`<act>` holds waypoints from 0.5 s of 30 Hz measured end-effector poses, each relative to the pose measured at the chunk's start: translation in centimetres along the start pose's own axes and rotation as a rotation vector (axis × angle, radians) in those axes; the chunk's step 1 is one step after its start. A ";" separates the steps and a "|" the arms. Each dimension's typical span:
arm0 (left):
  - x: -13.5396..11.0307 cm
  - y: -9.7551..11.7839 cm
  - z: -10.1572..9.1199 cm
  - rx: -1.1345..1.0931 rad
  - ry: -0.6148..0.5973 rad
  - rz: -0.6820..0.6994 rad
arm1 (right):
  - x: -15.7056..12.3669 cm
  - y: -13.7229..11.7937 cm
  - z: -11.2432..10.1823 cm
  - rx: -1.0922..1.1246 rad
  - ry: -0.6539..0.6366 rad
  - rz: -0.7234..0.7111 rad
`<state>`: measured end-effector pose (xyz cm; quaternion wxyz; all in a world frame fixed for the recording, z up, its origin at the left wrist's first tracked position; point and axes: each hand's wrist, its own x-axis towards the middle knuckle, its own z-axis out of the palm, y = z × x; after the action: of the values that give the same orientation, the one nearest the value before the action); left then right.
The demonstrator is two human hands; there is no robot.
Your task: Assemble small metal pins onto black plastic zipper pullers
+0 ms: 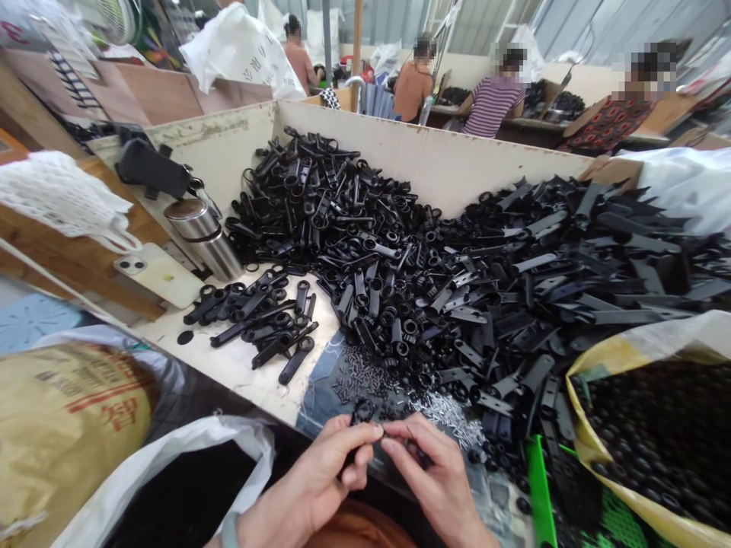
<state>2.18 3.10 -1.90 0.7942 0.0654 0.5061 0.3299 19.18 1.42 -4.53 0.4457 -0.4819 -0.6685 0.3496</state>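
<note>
My left hand is closed around a black plastic part with a ring-shaped end; the fingers hide the rest of it. Close beside it, my right hand pinches with thumb and forefinger near the left thumb tip. Whatever lies between those fingertips is too small to make out. Just beyond the hands, a dark mat carries small dark metal pins and a heap of shiny silver pins. Several black ring-ended levers lie on the pale tabletop to the left.
A large heap of black ring-ended parts and flat black pieces fills the bin. Round black pieces fill a yellow sack beside a green basket. At left are a steel flask, phone and open white sack. Co-workers sit behind.
</note>
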 end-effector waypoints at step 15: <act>-1.1 -0.1 -0.5 0.079 -0.232 0.055 | -0.4 0.5 -0.4 -0.086 0.021 0.003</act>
<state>1.54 2.28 -1.37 0.8349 0.1482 0.4216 0.3212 19.75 1.23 -4.92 0.4311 -0.5053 -0.6775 0.3160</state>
